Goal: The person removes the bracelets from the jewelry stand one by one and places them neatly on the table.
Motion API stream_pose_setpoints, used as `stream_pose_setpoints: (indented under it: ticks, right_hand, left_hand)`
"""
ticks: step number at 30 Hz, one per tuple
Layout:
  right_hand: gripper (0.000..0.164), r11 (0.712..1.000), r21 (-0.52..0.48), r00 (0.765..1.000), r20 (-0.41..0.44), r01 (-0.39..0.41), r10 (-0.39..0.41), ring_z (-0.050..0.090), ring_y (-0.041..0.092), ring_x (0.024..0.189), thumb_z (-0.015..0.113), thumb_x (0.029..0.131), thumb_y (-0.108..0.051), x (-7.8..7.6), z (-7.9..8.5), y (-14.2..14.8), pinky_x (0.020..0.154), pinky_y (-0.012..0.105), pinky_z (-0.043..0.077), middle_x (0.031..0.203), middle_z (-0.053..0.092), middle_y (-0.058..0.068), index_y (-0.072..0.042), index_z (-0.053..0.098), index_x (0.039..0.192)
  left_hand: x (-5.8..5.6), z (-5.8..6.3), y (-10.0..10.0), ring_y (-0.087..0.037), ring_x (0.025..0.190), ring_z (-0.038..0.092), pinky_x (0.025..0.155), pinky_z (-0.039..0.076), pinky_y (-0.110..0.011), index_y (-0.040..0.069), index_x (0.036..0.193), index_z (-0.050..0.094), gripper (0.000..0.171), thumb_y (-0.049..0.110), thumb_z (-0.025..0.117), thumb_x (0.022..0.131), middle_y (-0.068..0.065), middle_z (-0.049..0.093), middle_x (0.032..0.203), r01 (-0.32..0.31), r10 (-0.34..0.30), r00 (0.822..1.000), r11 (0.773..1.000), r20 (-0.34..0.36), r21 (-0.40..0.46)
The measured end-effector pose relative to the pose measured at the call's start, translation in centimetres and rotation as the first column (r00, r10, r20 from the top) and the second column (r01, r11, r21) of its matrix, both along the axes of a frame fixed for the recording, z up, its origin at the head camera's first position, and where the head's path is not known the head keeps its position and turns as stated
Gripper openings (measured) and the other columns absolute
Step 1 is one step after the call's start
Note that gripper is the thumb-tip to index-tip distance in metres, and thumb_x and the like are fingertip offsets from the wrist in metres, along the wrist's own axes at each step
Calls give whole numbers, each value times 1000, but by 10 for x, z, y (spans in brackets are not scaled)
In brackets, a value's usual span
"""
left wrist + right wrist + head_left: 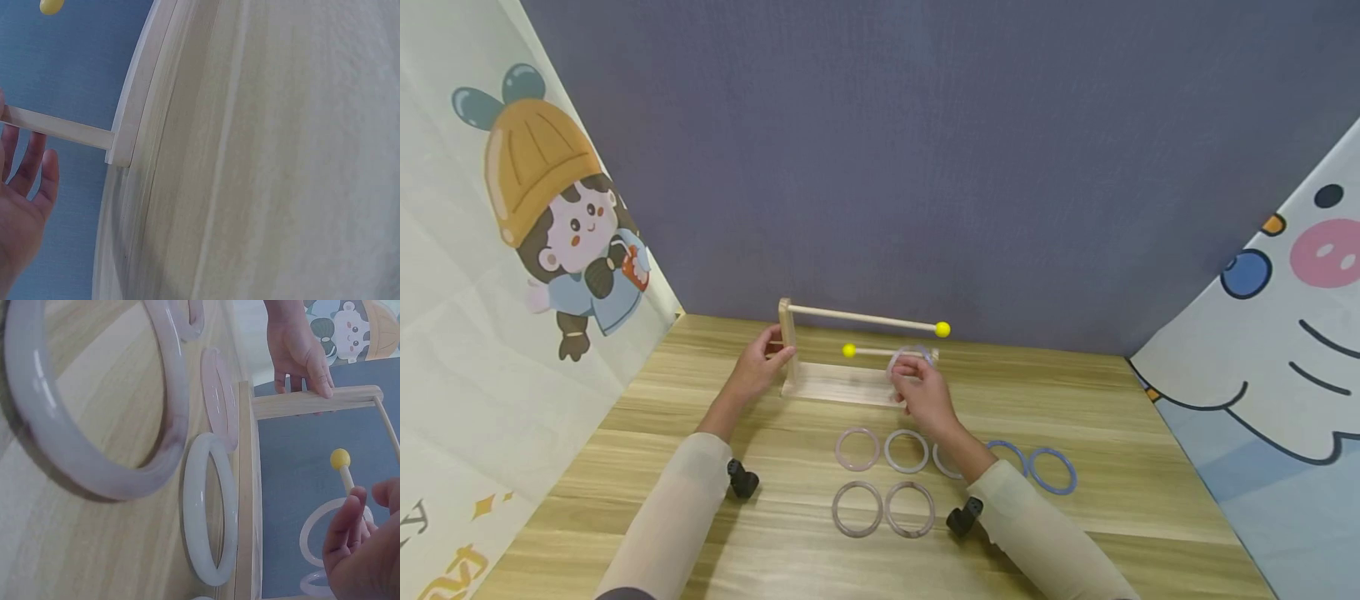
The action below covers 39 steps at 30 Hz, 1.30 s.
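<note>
A wooden bangle stand (842, 383) has two horizontal rods tipped with yellow balls, at different heights. My left hand (756, 367) grips its left upright post (787, 337), thumb on the near side and fingers behind. At the lower rod, my right hand (925, 396) pinches a pale translucent bangle (304, 537) that hangs about the rod; the fingers partly hide where they meet it. Below it in the right wrist view, part of another pale lavender bangle (315, 590) shows. The upper rod (865, 317) carries no bangle.
Several bangles lie in two rows before the stand: a pink one (837, 450), white ones (887, 452), blue ones (1075, 477), and two greyish-brown ones (834, 509) nearer. My right forearm covers some. A dark blue panel (910, 167) rises behind the table.
</note>
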State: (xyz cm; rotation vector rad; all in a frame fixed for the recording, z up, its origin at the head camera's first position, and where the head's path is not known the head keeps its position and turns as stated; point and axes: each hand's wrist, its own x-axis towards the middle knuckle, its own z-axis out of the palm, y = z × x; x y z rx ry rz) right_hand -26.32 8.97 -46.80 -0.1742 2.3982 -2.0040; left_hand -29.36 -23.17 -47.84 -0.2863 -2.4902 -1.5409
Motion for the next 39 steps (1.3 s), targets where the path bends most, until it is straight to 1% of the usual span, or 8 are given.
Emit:
stream_pose_setpoints:
  ticks: [5, 9, 15, 21, 25, 29, 35, 39]
  right_hand:
    - [36, 1000, -12, 1000, 20, -11, 12, 64, 9, 65, 68, 96, -14, 1, 1, -2, 44, 21, 46, 123, 68, 15, -6, 62, 130]
    - [36, 1000, -18, 1000, 26, -14, 14, 65, 9, 65, 67, 96, -16, 2, 3, -3, 45, 21, 47, 124, 69, 16, -5, 61, 130]
    - [34, 999, -35, 999, 23, 32, -31, 60, 8, 62, 68, 95, -15, 0, 5, -4, 46, 19, 45, 113, 71, 14, -5, 65, 127]
    - [25, 996, -21, 996, 11, 86, -85, 57, 13, 61, 70, 94, -12, 0, 6, -5, 45, 18, 44, 101, 71, 11, -4, 69, 118]
    - [22, 995, 11, 995, -5, 103, -103, 57, 14, 60, 70, 93, -11, 1, 4, -5, 44, 18, 43, 97, 70, 8, -4, 71, 113]
    - [22, 993, 31, 993, -19, 115, -114, 59, 14, 61, 69, 93, -12, 1, 2, -5, 44, 18, 45, 97, 69, 7, -4, 72, 114]
    - [26, 991, 45, 991, -27, 129, -128, 64, 25, 66, 69, 92, -12, 1, 4, -6, 44, 19, 46, 100, 70, 8, -4, 72, 116]
    - [24, 990, 40, 990, -39, 138, -136, 66, 36, 71, 70, 92, -12, 2, 5, -8, 45, 19, 46, 100, 72, 10, -6, 73, 115]
  left_hand:
    - [1, 2, 1, -36, 117, 62, 87, 56, -33, 4, 145, 48, 50, 30, 59, 104, -24, 63, 127, 2, -3, 999, 1000, 44, 12]
    - [0, 2, 1, -37, 118, 61, 87, 56, -35, 6, 146, 47, 49, 29, 60, 104, -24, 62, 128, 9, -10, 998, 1000, 65, 21]
    - [-1, 2, 1, -37, 118, 61, 86, 56, -34, 5, 145, 48, 49, 29, 60, 104, -23, 63, 128, 1, -2, 998, 1000, 57, 19]
    - [1, 3, 1, -37, 117, 62, 85, 57, -29, 4, 145, 48, 49, 28, 60, 104, -24, 63, 127, 0, -1, 999, 1000, 46, 17]
    - [1, 2, 1, -38, 118, 61, 85, 58, -34, 6, 146, 47, 50, 29, 60, 104, -24, 62, 128, 12, -13, 999, 1000, 51, 29]
    - [1, 2, 1, -40, 118, 60, 85, 58, -36, 5, 148, 46, 51, 30, 59, 104, -26, 62, 129, 19, -20, 999, 999, 49, 26]
    - [2, 3, 1, -33, 113, 63, 79, 57, -27, 4, 145, 47, 49, 29, 59, 105, -23, 63, 126, 5, -6, 1000, 1000, 26, 13]
    - [3, 3, 2, -31, 109, 64, 77, 57, -26, 2, 145, 47, 49, 27, 59, 104, -23, 63, 124, 6, -6, 1000, 1000, -2, 1]
